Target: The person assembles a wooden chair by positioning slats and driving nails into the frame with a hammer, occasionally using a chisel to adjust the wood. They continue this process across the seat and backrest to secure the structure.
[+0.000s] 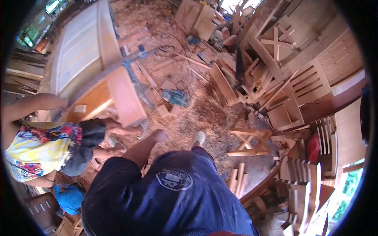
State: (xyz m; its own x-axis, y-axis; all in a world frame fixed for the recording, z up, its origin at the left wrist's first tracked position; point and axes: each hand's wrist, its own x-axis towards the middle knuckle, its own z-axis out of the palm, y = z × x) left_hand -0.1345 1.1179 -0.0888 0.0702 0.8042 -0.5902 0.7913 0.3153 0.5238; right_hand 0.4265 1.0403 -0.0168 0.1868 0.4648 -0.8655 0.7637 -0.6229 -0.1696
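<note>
My left hand [159, 136] hangs in front of my dark blue shirt, above the sawdust-covered floor. It is blurred, with its fingers curled in, and whether anything is in it I cannot make out. My right hand does not show. To the left, a co-worker in a patterned shirt [43, 147] stands at a large wooden panel [76, 51], one hand close to its near edge. A small pale block [80, 108] lies on an orange-brown board [94, 98]. Beside it is a wide reddish board [125, 94].
An X-braced wooden frame [249, 142] and some short wood pieces [238, 180] lie on the floor to the right. Chair parts [307, 169] are stacked farther right. A dark green bundle [175, 97] lies ahead. Another person in blue [70, 198] is at the lower left.
</note>
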